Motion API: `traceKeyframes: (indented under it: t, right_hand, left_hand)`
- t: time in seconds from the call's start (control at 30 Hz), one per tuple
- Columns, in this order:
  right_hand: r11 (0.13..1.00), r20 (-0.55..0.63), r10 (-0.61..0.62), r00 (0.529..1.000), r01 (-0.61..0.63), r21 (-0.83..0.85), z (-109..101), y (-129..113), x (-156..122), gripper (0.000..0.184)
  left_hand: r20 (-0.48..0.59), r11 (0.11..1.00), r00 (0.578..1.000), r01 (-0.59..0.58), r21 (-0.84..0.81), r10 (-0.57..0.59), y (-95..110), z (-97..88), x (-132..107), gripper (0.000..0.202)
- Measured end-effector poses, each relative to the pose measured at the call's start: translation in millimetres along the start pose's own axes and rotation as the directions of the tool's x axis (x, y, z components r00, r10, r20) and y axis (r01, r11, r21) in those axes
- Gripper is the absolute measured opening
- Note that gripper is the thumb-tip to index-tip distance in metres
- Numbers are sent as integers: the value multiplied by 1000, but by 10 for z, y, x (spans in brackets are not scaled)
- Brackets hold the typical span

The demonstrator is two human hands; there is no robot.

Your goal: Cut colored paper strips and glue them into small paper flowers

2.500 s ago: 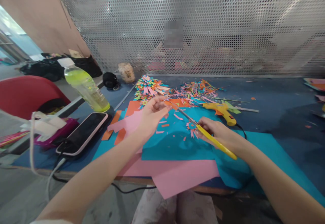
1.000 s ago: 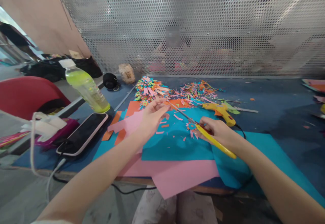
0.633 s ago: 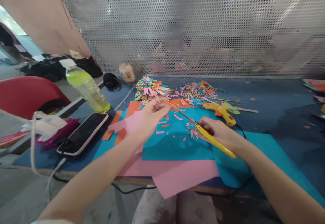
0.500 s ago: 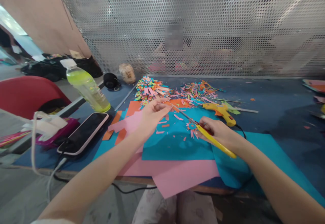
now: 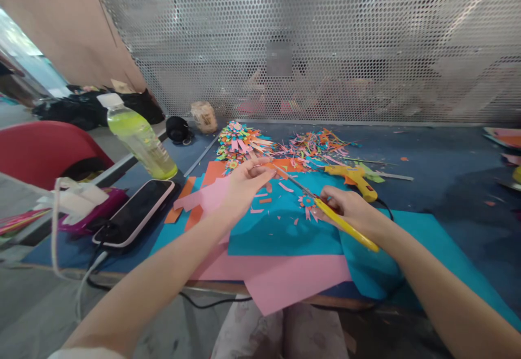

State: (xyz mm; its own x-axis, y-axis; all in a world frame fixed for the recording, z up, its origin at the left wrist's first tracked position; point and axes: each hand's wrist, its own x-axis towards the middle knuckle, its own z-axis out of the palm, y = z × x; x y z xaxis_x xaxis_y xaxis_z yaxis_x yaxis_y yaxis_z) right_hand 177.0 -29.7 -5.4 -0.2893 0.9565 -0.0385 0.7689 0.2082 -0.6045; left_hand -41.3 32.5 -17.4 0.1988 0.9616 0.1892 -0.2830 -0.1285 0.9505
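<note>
My right hand (image 5: 340,205) is closed around yellow-handled scissors (image 5: 345,225), their blades pointing up and left toward my other hand. My left hand (image 5: 252,177) pinches a small strip of paper, mostly hidden by the fingers, at the blade tips. Just under the scissors, beside my right fingers, is a layered paper flower (image 5: 308,202) in pink, blue and orange. Below both hands lies a blue paper sheet (image 5: 285,239) with small pink and orange scraps scattered on it.
A yellow glue gun (image 5: 353,178) lies right of the scissors. Behind are a pile of paper flowers (image 5: 238,139) and a heap of thin paper scraps (image 5: 319,143). To the left stand a green drink bottle (image 5: 140,139) and a phone (image 5: 136,212) with a cable.
Almost nothing differs. Both hands and the scissors keep nearly the same position, and the view has shifted only very slightly.
</note>
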Motion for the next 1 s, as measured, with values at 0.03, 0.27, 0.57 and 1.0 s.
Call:
traceKeyframes:
  t: [0.03, 0.27, 0.57, 1.0]
  right_hand:
    - [1000, -8, -3, 1000, 3, -9, -1, 1, 0, 27]
    - [1000, -17, -13, 1000, 13, 26, 6, 6, -1, 27]
    - [999, -22, -23, 1000, 24, 39, 6, -5, -4, 28]
    - [1000, 2, -17, 1000, 17, 17, 16, 23, -2, 33]
  left_hand:
    - [1, 1000, 1000, 0, 2, 0, 3, 0, 0, 33]
    - [3, 1000, 1000, 21, -5, -21, 26, 26, 5, 33]
    - [55, 999, 997, 46, 21, -47, -9, 8, -9, 39]
    - [-27, 994, 994, 108, 20, -108, 3, 57, -36, 59]
